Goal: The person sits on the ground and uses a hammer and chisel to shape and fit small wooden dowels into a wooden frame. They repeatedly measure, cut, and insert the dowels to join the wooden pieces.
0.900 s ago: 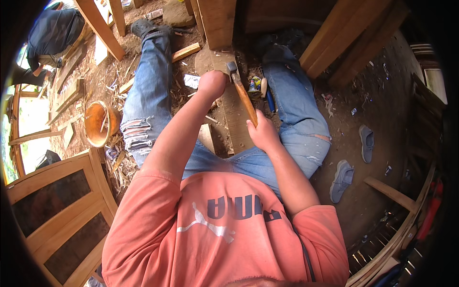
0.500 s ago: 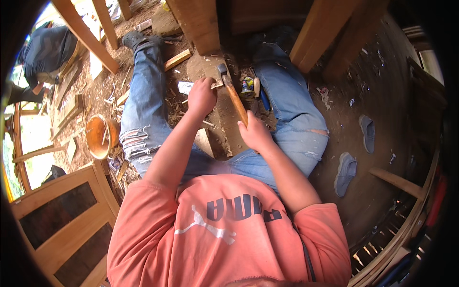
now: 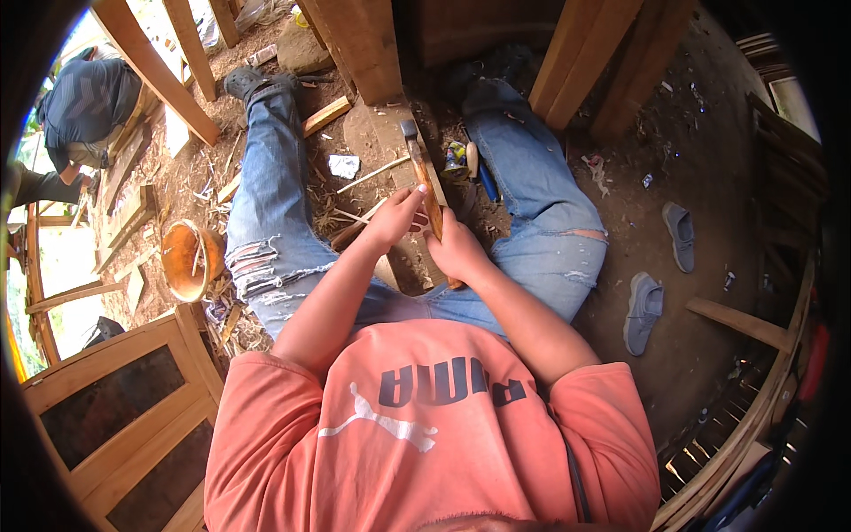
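Note:
Between my spread legs, my right hand point(image 3: 456, 246) is closed around the wooden handle of a hammer point(image 3: 432, 197). The dark metal head points away from me, over a wooden board point(image 3: 379, 124) on the ground. Close against the middle of the handle is my left hand point(image 3: 399, 215), its fingers curled and its thumb near the wood. Whether those fingers pinch something small, I cannot make out. A thin wood strip point(image 3: 372, 175) lies just beyond my left hand. Right of the hammer head are a small yellow package point(image 3: 455, 158) and a blue-handled tool point(image 3: 488, 182).
Left of my leg stands an orange bucket point(image 3: 186, 262), with a panelled wooden frame point(image 3: 128, 408) nearer me. Upright timbers point(image 3: 363, 49) rise ahead. Two grey shoes point(image 3: 643, 312) lie at right. A co-worker point(image 3: 89, 106) bends over at far left. Shavings and scraps litter the ground.
My left hand has moved back from beside the hammer head to the handle, near my right hand. The thin strip and crumpled white paper now show fully.

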A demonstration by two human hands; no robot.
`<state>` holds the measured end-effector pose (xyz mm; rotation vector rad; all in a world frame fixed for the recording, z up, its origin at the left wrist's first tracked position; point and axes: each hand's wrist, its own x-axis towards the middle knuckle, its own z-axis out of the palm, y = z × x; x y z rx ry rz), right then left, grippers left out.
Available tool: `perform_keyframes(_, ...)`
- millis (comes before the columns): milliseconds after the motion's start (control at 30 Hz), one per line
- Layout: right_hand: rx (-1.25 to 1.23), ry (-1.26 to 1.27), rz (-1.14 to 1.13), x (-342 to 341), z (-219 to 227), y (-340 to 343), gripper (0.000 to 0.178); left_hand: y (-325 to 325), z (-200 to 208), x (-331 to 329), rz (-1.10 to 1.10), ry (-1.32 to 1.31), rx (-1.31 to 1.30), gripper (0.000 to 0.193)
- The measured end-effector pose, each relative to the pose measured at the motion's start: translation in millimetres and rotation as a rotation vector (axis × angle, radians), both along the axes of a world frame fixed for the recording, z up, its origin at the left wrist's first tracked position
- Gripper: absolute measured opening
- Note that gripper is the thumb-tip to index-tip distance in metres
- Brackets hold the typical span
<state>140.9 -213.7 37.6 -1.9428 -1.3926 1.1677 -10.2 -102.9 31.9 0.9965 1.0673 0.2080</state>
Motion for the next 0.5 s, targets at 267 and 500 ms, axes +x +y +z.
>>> perform_keyframes(267, -0.081, 0.051, 0.066, 14, 23, 11, 0.055, -7, -4, 3, 0.007, -0.017, 0.072, 0.043)
perform_keyframes(500, -0.104, -0.542, -0.010, 89, -43, 69, 0.037, -7, -6, 4, 0.073, -0.050, -0.046, 0.040)
